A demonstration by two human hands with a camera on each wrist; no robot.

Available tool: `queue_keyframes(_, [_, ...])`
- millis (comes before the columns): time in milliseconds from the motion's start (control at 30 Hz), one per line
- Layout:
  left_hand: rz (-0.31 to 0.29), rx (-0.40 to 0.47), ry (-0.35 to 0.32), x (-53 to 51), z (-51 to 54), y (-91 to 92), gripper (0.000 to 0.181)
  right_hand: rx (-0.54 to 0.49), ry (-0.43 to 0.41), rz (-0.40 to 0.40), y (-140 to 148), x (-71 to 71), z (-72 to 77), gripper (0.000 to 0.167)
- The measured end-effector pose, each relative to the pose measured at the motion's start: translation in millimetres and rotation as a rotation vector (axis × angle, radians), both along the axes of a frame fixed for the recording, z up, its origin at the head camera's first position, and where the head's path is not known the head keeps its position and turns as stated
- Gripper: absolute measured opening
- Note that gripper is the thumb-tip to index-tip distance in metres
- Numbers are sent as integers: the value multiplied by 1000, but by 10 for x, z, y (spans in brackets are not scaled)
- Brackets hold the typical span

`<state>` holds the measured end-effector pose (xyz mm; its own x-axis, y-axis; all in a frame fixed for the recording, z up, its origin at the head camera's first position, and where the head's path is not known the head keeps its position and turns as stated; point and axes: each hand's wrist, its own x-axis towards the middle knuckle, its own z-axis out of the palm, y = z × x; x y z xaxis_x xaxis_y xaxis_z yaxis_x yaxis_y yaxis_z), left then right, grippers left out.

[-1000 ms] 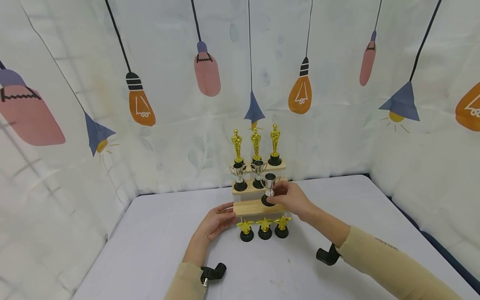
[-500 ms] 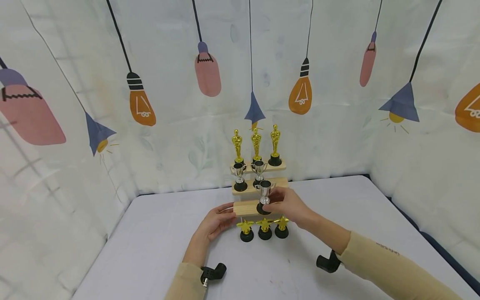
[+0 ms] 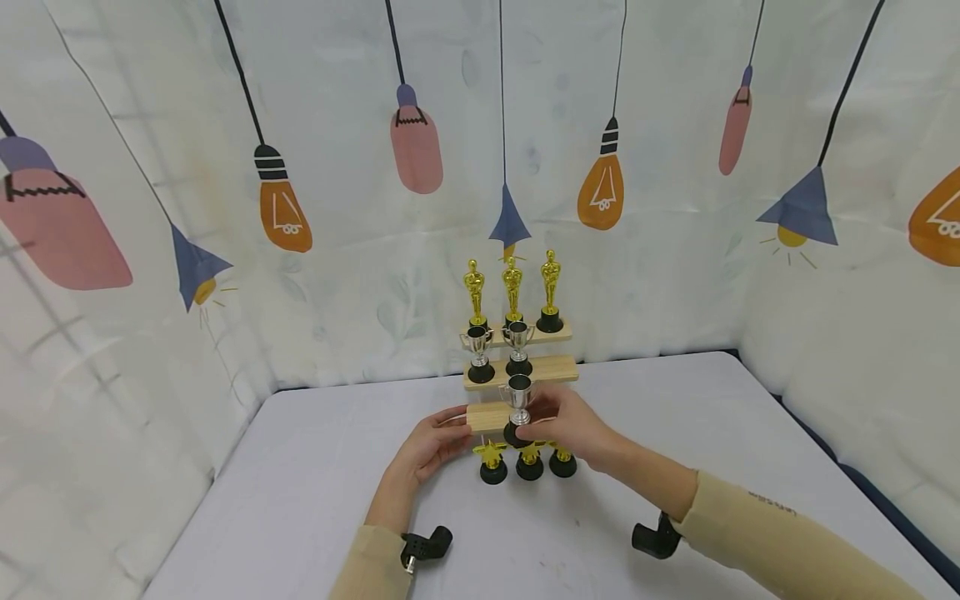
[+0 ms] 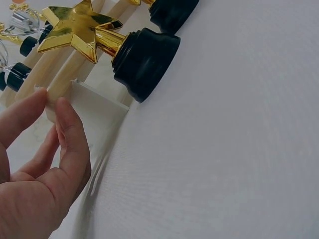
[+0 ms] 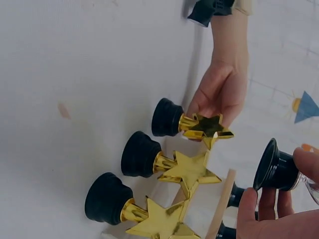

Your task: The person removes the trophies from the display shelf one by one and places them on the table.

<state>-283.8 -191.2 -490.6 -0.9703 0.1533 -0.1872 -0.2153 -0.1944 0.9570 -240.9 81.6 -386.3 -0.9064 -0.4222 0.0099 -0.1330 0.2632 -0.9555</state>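
Observation:
My right hand (image 3: pixel 573 423) holds a silver trophy cup (image 3: pixel 519 392) upright by its black base (image 5: pixel 279 167), in front of the lowest board of a tiered wooden display stand (image 3: pixel 486 418). At the left end of that board, my left hand (image 3: pixel 433 443) pinches the wood between thumb and fingers; the left wrist view shows the fingertips (image 4: pixel 66 107) on the board's end. Two more silver cups (image 3: pixel 478 343) stand on the middle board, on its left and centre. Below the stand's front, three gold star trophies (image 3: pixel 492 455) with black bases stand in a row on the table.
Three gold figure trophies (image 3: pixel 551 283) occupy the top board. The middle board's right part (image 3: pixel 555 367) is bare wood. A white cloth covers the table (image 3: pixel 300 492). Behind it hangs a pale curtain (image 3: pixel 337 292) printed with lamps.
My right hand has carried the silver cup leftward and down, toward the front of the lowest board. My left hand has stayed on the board's end.

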Motion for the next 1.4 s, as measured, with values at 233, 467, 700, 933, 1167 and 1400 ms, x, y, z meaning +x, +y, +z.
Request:
queue_keyframes(233, [-1, 4, -4, -7, -1, -5, 55, -5, 16, 31, -53, 59, -37, 34])
queue_keyframes(467, [1, -3, -6, -15, -3, -7, 55, -10, -2, 36, -100, 110, -99, 35])
queue_keyframes(700, [-4, 0, -3, -18, -11, -7, 56, -19, -10, 64, -130, 156, -125, 34])
queue_keyframes(933, [-10, 4, 2, -13, 5, -5, 56, -31, -17, 104, -144, 212, -149, 36])
queue_keyframes(1167, [-10, 5, 7, -11, -4, -2, 57, -34, -33, 130, -173, 252, -196, 35])
queue_keyframes(1400, [-12, 4, 16, -11, -13, 1, 57, -38, -43, 131, -200, 302, -285, 36])
